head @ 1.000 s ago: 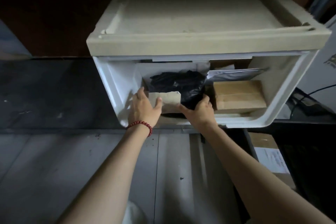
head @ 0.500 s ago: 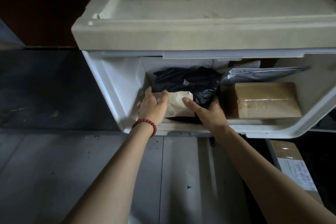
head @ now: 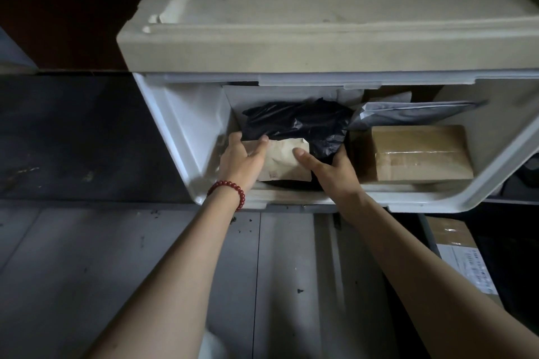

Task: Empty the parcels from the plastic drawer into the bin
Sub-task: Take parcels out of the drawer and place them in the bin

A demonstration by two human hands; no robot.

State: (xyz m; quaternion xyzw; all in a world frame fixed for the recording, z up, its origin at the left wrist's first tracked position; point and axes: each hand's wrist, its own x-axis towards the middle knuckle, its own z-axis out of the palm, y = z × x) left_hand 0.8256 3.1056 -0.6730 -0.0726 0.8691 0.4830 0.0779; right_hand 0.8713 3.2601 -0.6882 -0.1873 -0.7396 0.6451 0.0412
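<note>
The white plastic drawer (head: 186, 125) stands open under a beige top. Inside lies a black plastic-wrapped parcel (head: 300, 122) with a pale label (head: 284, 162) on its front. My left hand (head: 242, 160), with a red bead bracelet at the wrist, grips the parcel's left end, thumb over the label. My right hand (head: 329, 169) grips its right end, thumb on the label and fingers hidden behind the black wrap. To the right sit a brown cardboard box (head: 420, 153) and, above it, a grey mailer bag (head: 414, 114). The bin is out of view.
The beige top of the drawer unit (head: 320, 9) overhangs the opening. Grey floor boards (head: 87, 271) stretch below my arms. Another cardboard box with a white label (head: 463, 259) lies at the lower right, in shadow.
The camera has moved closer to the drawer. Both hands have slid further around the ends of the black parcel, which has barely shifted.
</note>
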